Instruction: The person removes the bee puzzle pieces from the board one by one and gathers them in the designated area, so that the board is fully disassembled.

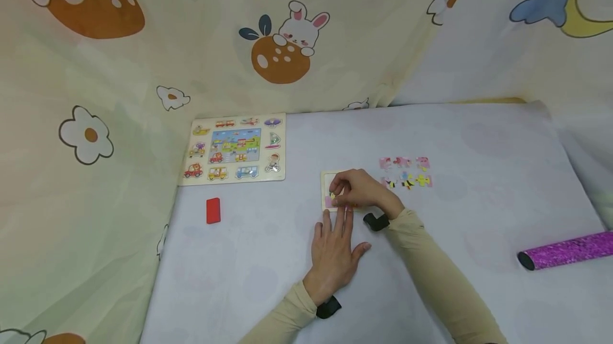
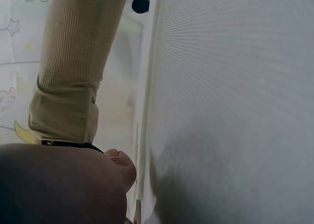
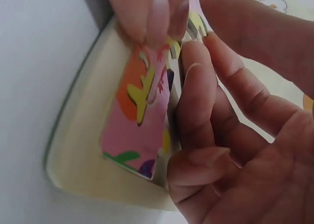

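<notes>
A small puzzle board (image 1: 325, 175) with a pale frame lies in front of me, largely covered by my hands. My right hand (image 1: 360, 189) is over it, pinching a small pink and yellow puzzle piece (image 3: 197, 22) between thumb and fingers. In the right wrist view, fitted pink pieces (image 3: 130, 140) with orange, yellow and green print lie along the board's edge. My left hand (image 1: 332, 259) reaches out with fingers straight, its fingertips (image 3: 158, 20) resting on those pieces at the near edge. Most of the held piece is hidden by the fingers.
Several loose puzzle pieces (image 1: 402, 162) lie in two rows right of the board. A larger picture puzzle (image 1: 282, 147) with vehicles lies at the back left, with a red block (image 1: 213, 211) nearer. A shiny purple tube (image 1: 570, 251) lies at the right.
</notes>
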Motion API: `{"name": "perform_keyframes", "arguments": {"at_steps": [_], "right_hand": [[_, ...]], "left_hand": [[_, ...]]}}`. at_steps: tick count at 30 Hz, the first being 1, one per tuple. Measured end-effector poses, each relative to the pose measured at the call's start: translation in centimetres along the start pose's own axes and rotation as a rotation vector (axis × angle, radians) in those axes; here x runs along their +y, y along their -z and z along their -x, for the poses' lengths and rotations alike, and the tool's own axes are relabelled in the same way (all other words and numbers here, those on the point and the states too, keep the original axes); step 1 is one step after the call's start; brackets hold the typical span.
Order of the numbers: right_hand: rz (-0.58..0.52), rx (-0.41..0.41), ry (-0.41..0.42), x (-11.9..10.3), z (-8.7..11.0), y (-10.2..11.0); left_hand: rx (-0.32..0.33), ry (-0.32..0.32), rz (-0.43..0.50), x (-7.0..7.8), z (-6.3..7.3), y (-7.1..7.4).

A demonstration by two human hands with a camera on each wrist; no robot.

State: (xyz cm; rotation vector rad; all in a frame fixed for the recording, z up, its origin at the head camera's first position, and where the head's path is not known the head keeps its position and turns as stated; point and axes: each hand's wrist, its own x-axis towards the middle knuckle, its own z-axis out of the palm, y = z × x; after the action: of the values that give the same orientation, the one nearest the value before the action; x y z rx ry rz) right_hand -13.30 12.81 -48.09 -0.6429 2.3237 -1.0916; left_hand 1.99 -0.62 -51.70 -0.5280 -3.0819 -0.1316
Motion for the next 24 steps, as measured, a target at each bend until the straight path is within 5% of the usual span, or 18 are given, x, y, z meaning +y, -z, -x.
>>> {"name": "perform_keyframes", "arguments": {"at_steps": [10,24], "right_hand": [[0.066,0.016,0.019,-0.7,0.3,-0.4],[0.28,0.11,-0.063,-2.4,0.2,-1.4]], "left_hand": [[-0.001,-0.005,-0.009,0.0,0.0,0.0],[0.011,-0.027,-0.004,-0.1,0.2,0.0]]}}
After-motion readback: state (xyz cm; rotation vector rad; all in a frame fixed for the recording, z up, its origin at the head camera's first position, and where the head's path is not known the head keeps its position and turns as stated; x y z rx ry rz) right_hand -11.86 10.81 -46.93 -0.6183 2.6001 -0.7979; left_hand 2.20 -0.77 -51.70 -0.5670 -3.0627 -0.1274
